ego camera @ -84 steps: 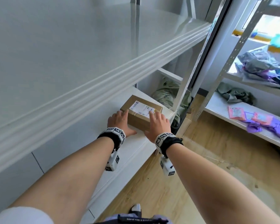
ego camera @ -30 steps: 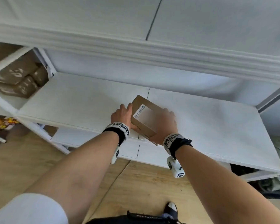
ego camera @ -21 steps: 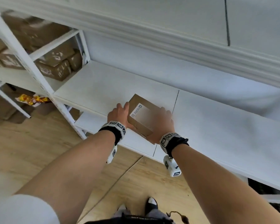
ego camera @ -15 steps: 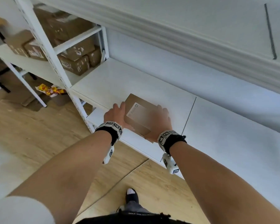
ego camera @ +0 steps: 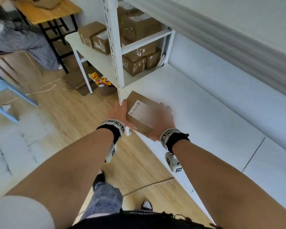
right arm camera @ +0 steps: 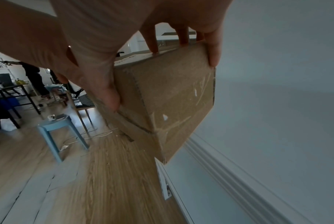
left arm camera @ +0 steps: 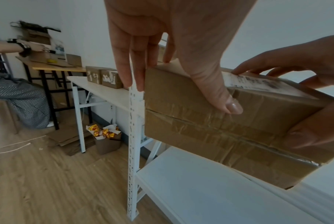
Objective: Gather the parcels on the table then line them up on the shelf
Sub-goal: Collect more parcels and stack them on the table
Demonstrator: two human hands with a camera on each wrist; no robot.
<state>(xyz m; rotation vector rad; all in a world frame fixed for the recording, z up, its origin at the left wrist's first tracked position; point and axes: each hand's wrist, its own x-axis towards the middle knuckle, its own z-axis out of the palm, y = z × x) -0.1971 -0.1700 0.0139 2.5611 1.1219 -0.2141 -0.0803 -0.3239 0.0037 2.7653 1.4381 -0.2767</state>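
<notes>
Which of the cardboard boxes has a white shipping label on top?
The box held between both hands, left hand and right hand; the shelved boxes show only torn white scraps.

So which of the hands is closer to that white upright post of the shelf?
Left. The left hand grips the parcel right beside the white post; the right hand grips the parcel's far side, away from it.

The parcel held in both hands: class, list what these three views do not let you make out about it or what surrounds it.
- Label text on the parcel: blurred in the head view, smeared at a shallow angle in the left wrist view.
- The parcel's underside: hidden in all three views.
- Right hand: blurred in the head view.
- Marks on the stacked boxes: too small to read.
</notes>
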